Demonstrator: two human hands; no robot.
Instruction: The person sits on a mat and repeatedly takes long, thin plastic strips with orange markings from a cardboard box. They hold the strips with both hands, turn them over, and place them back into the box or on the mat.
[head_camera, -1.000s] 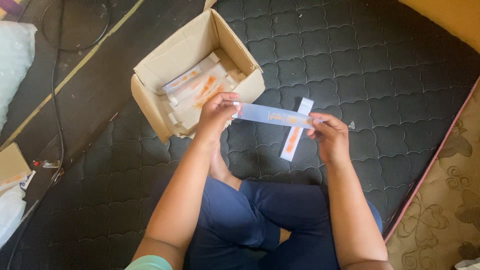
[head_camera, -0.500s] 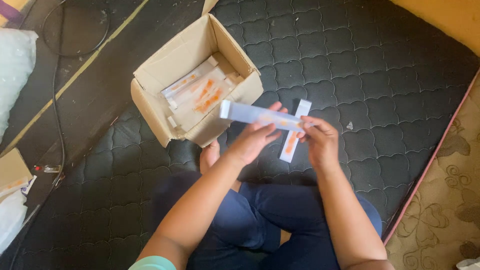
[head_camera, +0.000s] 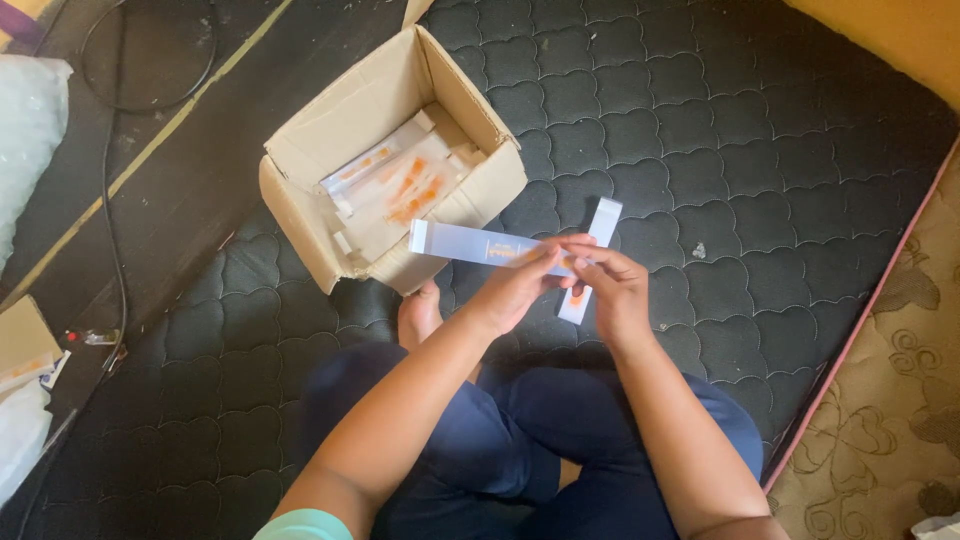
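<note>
My left hand (head_camera: 520, 285) and my right hand (head_camera: 610, 285) meet over my lap, both pinching the right end of a long, flat pale-blue carton (head_camera: 465, 243) that sticks out to the left. A second flat carton (head_camera: 600, 225) of the same kind lies on the dark quilted mattress (head_camera: 760, 180) just behind my right hand, partly hidden by it. An open cardboard box (head_camera: 300, 215) sits just beyond my hands, holding several flat white and orange packs (head_camera: 405, 185).
My crossed legs in dark blue trousers (head_camera: 560, 440) fill the foreground. A black cable (head_camera: 110, 250) runs along the dark floor strip on the left, near a white cushion (head_camera: 30, 130). A patterned beige carpet (head_camera: 890, 420) borders the mattress at right.
My left hand slid from the carton's left end to its right end, meeting my right hand. The view has shifted, so the box sits slightly further right.
</note>
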